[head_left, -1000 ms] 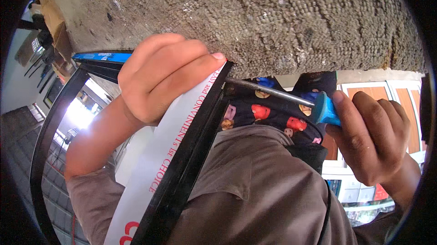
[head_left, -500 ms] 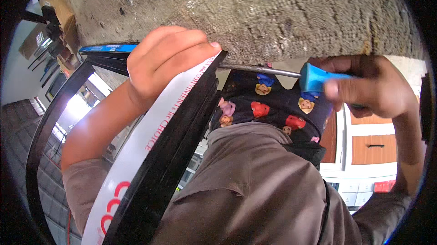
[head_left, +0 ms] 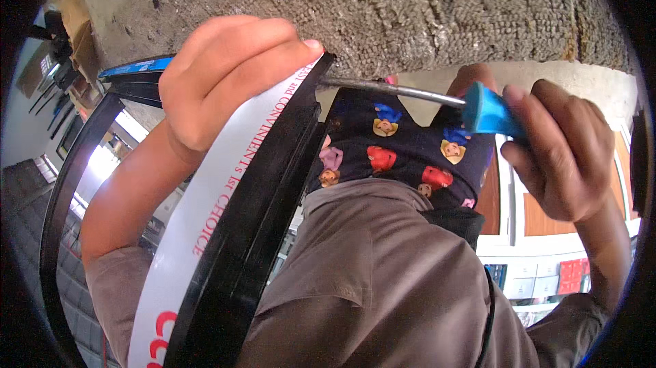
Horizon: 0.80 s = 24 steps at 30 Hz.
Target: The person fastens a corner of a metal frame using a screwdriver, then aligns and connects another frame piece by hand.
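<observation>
A black frame [head_left: 256, 197] with a strip of white printed film [head_left: 205, 197] along its side slants up from the lower left to the carpeted surface. My left hand [head_left: 229, 77] is closed over its upper end, fingers folded on the film side. At the right, my right hand [head_left: 570, 153] has its fingers about the handle of a screwdriver [head_left: 486, 112]. That handle is blue, and the metal shaft runs left into the frame's end, where its tip is hidden. The frame's other black bars reach round at the left, one with a blue strip [head_left: 140, 67].
Worn grey-brown carpet [head_left: 424, 12] covers the surface at the top. My dark patterned shorts [head_left: 403, 142] and brown shirt [head_left: 369, 265] fill the middle below. Wooden-fronted white cabinets [head_left: 547, 231] stand at the right, and a cardboard box [head_left: 75, 16] at the far left.
My right hand has shifted its grip on the handle, its fingers now more extended. The frame and my left hand sit slightly further up and left in view.
</observation>
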Available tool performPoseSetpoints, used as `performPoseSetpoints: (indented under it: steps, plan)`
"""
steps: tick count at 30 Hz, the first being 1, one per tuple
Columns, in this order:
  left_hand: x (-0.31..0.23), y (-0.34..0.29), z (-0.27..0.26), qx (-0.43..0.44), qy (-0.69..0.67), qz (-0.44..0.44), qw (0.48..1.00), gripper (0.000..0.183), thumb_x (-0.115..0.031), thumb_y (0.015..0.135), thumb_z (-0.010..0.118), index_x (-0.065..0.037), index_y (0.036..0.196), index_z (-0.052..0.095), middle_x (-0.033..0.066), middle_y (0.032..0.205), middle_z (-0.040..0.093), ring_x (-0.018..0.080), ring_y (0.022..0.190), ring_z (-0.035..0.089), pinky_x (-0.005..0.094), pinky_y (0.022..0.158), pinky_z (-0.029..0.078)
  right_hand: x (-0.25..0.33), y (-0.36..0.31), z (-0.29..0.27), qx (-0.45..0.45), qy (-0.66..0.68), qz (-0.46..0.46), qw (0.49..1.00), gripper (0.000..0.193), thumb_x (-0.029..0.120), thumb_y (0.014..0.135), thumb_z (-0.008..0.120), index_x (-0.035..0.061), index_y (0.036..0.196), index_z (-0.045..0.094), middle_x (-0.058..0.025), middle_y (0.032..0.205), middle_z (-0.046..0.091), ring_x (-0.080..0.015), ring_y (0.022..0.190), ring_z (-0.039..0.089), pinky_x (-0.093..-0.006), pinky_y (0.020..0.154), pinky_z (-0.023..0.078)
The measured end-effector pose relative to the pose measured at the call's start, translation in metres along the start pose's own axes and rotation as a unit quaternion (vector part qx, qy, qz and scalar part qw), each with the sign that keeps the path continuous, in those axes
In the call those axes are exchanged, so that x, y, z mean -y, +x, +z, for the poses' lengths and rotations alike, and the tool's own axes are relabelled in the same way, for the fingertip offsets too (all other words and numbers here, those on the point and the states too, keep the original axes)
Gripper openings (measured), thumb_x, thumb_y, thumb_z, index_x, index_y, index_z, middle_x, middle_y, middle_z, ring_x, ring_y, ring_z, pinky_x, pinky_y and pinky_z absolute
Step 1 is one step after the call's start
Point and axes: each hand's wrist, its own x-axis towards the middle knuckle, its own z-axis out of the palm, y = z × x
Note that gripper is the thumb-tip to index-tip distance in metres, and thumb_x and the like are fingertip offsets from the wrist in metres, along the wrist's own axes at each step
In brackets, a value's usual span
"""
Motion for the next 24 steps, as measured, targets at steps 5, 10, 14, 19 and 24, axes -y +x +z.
performPoseSetpoints:
  steps: [5, 10, 14, 19, 24]
  plan:
    - [-0.010, -0.010, -0.004, 0.032, -0.003, 0.013, 0.999, 0.054, -0.026, 0.067, 0.087, 0.000, 0.111, 0.069, 0.0129, 0.105, 0.070, 0.0314, 0.088, 0.068, 0.0428, 0.076, 0.057, 0.017, -0.003, -0.003, 0.050, 0.056, 0.094, 0.993, 0.040, 0.019, 0.092, 0.071, -0.0111, 0.117, 0.061, -0.0198, 0.096, 0.069, -0.0309, 0.073, 0.067, -0.0393, 0.060, 0.052]
    - [-0.016, -0.010, -0.010, 0.038, -0.005, 0.010, 0.999, 0.059, -0.029, 0.068, 0.088, 0.000, 0.114, 0.066, 0.0138, 0.108, 0.070, 0.0330, 0.090, 0.068, 0.0443, 0.078, 0.057, 0.024, 0.004, -0.011, 0.073, 0.225, 0.224, 0.945, 0.031, 0.019, 0.099, 0.064, -0.0079, 0.114, 0.061, -0.0195, 0.086, 0.066, -0.0278, 0.065, 0.062, -0.0366, 0.058, 0.048]
    - [-0.014, -0.003, 0.001, -0.016, 0.011, 0.021, 1.000, 0.040, -0.022, 0.072, 0.079, -0.002, 0.106, 0.074, 0.0124, 0.100, 0.071, 0.0289, 0.084, 0.069, 0.0384, 0.075, 0.057, 0.021, 0.012, -0.033, 0.147, 0.377, 0.470, 0.785, 0.038, 0.034, 0.104, 0.060, -0.0013, 0.118, 0.059, -0.0111, 0.078, 0.068, -0.0131, 0.059, 0.060, -0.0271, 0.048, 0.043]
    - [-0.014, -0.007, 0.000, -0.013, 0.017, -0.009, 1.000, 0.034, -0.018, 0.073, 0.076, -0.003, 0.104, 0.077, 0.0108, 0.097, 0.071, 0.0279, 0.082, 0.069, 0.0364, 0.074, 0.057, -0.016, 0.047, -0.047, 0.326, 0.474, 0.538, 0.617, 0.052, 0.041, 0.093, 0.072, -0.0037, 0.118, 0.061, -0.0075, 0.075, 0.066, -0.0078, 0.050, 0.055, -0.0217, 0.039, 0.036]
    - [-0.011, -0.006, -0.004, -0.016, 0.014, -0.022, 1.000, 0.033, -0.016, 0.072, 0.076, -0.004, 0.103, 0.077, 0.0104, 0.095, 0.071, 0.0280, 0.081, 0.069, 0.0358, 0.073, 0.057, -0.010, 0.003, -0.011, 0.089, 0.541, 0.382, 0.744, 0.053, 0.014, 0.076, 0.077, -0.0045, 0.121, 0.057, -0.0072, 0.095, 0.063, -0.0092, 0.071, 0.058, -0.0218, 0.059, 0.043]
